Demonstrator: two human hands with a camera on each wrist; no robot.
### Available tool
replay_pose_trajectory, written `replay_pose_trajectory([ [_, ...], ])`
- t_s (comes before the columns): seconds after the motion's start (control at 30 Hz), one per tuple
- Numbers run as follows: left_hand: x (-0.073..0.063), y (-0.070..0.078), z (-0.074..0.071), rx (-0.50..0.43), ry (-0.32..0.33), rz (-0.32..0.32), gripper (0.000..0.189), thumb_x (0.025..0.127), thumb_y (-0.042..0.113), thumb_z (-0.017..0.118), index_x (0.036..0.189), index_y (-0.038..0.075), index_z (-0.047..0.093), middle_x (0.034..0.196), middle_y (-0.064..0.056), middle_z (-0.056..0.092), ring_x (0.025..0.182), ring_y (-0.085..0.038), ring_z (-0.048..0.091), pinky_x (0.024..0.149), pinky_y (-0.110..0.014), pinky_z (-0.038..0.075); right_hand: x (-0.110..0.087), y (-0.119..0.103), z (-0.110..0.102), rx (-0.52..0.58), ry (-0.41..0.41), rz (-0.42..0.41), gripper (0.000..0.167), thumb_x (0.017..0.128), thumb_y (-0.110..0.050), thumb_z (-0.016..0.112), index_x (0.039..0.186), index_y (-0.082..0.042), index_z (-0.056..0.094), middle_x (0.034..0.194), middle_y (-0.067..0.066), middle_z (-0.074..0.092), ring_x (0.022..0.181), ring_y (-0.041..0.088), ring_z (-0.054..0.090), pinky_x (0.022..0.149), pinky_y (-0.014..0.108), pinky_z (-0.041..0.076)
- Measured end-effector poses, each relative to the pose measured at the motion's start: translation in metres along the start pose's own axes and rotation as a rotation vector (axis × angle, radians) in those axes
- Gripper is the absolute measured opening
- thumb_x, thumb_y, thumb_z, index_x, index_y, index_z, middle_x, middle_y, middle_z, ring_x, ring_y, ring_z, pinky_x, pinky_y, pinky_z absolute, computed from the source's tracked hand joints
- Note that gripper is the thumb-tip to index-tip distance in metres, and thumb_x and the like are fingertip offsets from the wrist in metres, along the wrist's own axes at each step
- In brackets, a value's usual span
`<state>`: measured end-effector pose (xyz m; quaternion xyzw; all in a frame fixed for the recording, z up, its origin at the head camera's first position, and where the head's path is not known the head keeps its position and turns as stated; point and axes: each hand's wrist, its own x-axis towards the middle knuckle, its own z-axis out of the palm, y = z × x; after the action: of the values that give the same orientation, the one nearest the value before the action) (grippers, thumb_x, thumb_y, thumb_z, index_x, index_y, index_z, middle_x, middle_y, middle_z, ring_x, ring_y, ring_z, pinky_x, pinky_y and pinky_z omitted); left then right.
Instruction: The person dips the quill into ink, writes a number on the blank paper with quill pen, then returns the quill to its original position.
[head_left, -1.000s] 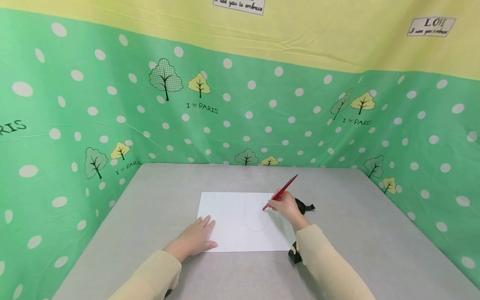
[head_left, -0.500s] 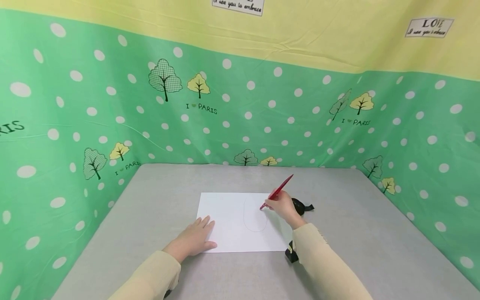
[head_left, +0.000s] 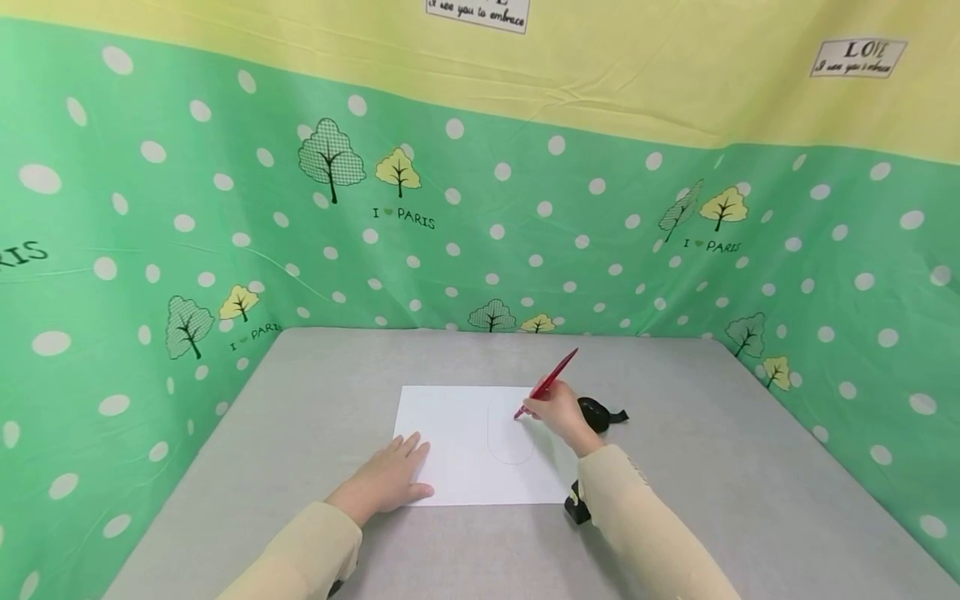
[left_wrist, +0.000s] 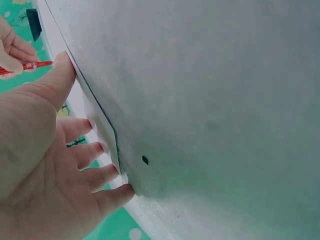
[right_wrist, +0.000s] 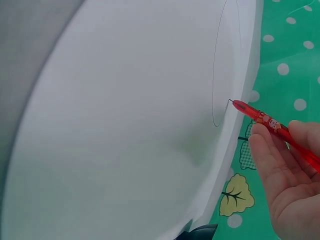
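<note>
In the head view, a white sheet of paper point(head_left: 457, 417) lies on the grey table and bears a thin U-shaped line point(head_left: 488, 433). My left hand point(head_left: 386, 475) rests spread on the sheet's lower left corner; the left wrist view shows its thumb and fingertips along the paper's edge. Over the paper's right part, my right hand point(head_left: 557, 410) pinches a red pen point(head_left: 557, 373), tilted with its top to the upper right. The right wrist view shows the pen point(right_wrist: 255, 114) with a small printed figure on its barrel, its tip at the end of a short line.
A rounded black object point(head_left: 594, 413) with a short tail sits just right of my right hand. A black piece point(head_left: 576, 507) shows beside the right sleeve. Green dotted cloth point(head_left: 495, 225) hangs behind and along both sides of the grey table point(head_left: 337, 358).
My right hand has moved a little to the left across the paper with the pen. The black piece beside the sleeve shifted left with it. My left hand stays in place.
</note>
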<state>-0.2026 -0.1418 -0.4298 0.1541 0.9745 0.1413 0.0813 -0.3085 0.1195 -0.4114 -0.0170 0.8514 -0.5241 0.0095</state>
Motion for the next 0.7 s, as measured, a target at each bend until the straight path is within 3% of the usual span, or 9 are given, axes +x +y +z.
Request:
replay_pose_trajectory([
  [0.7,0.0,-0.002,0.0,-0.009,0.004,0.013,0.067,0.085,0.036,0.063,0.134,-0.005,0.041,0.142,-0.023,0.032,0.131,-0.041,0.025,0.103,-0.053,0.025,0.003,-0.006,0.013,-0.036,-0.009,-0.022,0.011,0.082,-0.001,0.064,0.084,0.0,0.054,0.075,0.01,0.064,0.072,0.024,0.064,0.065,0.032,0.054],
])
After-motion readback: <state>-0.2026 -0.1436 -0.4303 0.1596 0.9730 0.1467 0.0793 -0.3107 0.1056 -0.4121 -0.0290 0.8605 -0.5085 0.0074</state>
